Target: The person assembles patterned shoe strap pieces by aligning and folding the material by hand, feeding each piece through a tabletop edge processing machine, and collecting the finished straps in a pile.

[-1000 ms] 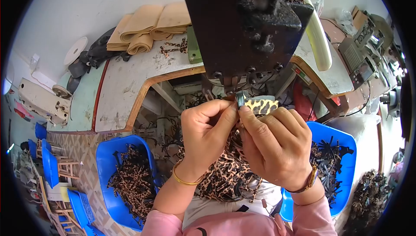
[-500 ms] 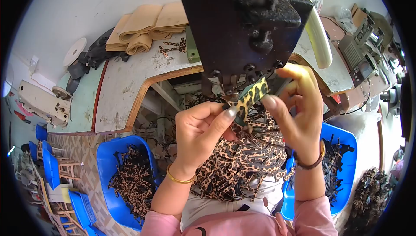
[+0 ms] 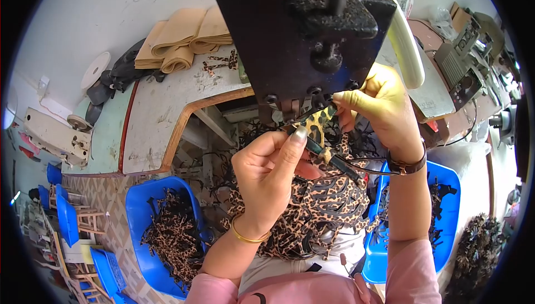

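Observation:
Beneath the head of a dark machine (image 3: 312,42), a leopard-print strip (image 3: 316,127) is stretched between my two hands. My left hand (image 3: 270,175) pinches its lower left part between thumb and fingers. At the upper right, my right hand (image 3: 384,109) has thumb and fingertips closed on the strip's other end, close under the machine head. Thin dark cords trail from near the strip towards my right wrist. A large pile of leopard-print straps (image 3: 312,215) lies on my lap, below both hands.
Blue tubs holding strap pieces stand at the left (image 3: 134,215) and right (image 3: 451,203). A wooden-edged worktable (image 3: 161,109) curves around the machine, bearing folded brown material (image 3: 178,36). Blue stools (image 3: 66,212) stand far left; a dark bundle (image 3: 476,254) is at the lower right.
My right hand has gone from beside my left hand up and right, opening briefly, and is now closed on the strip's upper end. The strip has turned to slant beneath the machine.

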The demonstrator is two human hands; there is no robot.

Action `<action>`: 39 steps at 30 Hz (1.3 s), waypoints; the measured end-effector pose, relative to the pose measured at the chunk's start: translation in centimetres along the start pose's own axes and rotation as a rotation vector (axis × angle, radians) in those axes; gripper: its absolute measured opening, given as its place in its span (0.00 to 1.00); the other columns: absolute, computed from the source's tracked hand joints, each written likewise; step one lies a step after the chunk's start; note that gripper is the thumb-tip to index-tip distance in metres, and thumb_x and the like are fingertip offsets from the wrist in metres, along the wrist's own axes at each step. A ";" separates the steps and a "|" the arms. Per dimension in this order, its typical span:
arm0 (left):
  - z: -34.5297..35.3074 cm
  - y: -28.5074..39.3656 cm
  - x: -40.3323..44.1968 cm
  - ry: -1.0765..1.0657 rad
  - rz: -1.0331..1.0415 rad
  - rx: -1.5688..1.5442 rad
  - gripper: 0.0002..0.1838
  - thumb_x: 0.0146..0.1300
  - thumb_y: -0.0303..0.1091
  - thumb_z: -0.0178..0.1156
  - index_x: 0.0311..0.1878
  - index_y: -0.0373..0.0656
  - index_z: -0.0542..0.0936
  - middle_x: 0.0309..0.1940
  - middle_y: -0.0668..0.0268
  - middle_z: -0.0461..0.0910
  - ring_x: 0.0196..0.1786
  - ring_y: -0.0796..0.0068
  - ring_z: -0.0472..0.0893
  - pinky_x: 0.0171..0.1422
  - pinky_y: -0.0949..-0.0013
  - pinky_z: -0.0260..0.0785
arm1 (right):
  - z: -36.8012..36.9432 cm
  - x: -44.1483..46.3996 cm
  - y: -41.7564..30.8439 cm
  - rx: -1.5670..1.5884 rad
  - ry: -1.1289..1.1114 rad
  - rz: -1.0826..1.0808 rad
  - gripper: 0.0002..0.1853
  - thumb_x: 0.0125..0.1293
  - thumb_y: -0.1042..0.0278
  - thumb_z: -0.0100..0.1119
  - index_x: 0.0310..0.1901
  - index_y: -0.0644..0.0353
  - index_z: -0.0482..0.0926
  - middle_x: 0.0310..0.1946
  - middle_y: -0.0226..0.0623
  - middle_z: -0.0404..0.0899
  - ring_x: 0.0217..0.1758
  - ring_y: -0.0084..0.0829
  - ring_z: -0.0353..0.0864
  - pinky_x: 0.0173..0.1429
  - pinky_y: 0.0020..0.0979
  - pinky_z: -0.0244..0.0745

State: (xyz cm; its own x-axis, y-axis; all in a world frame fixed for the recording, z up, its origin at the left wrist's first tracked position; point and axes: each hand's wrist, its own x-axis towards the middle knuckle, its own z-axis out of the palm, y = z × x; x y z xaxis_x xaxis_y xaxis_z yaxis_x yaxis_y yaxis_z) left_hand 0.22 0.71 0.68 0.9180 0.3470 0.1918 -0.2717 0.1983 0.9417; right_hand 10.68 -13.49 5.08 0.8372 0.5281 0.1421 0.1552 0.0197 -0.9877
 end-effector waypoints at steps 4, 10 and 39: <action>-0.6 0.3 0.2 0.035 0.052 0.028 0.10 0.63 0.29 0.57 0.28 0.32 0.77 0.20 0.65 0.78 0.17 0.82 0.75 0.19 0.82 0.66 | 0.2 -0.4 0.1 0.015 -0.036 0.006 0.08 0.61 0.68 0.63 0.36 0.62 0.76 0.23 0.25 0.77 0.23 0.14 0.76 0.27 0.17 0.74; -4.1 0.4 1.5 -0.042 0.308 0.413 0.09 0.60 0.26 0.62 0.25 0.33 0.76 0.19 0.75 0.71 0.21 0.92 0.64 0.24 0.85 0.53 | 1.3 -2.2 1.2 0.121 -0.053 -0.022 0.09 0.62 0.76 0.60 0.42 0.64 0.72 0.25 0.27 0.78 0.29 0.15 0.79 0.31 0.17 0.76; -41.8 -1.9 -22.6 0.657 -0.407 1.980 0.19 0.56 0.43 0.64 0.42 0.36 0.80 0.37 0.51 0.80 0.42 0.51 0.79 0.46 0.57 0.71 | 0.7 -7.9 10.5 -0.423 -0.133 -0.108 0.10 0.56 0.70 0.63 0.36 0.66 0.78 0.24 0.45 0.78 0.26 0.38 0.78 0.31 0.30 0.70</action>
State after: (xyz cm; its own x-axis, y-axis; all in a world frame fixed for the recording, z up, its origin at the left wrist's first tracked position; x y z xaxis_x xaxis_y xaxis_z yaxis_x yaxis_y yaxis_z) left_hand -32.09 30.83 -17.03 0.5031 0.8225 0.2654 0.8590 -0.5095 -0.0492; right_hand 5.36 -16.90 -6.44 0.7344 0.6468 0.2057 0.4614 -0.2535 -0.8502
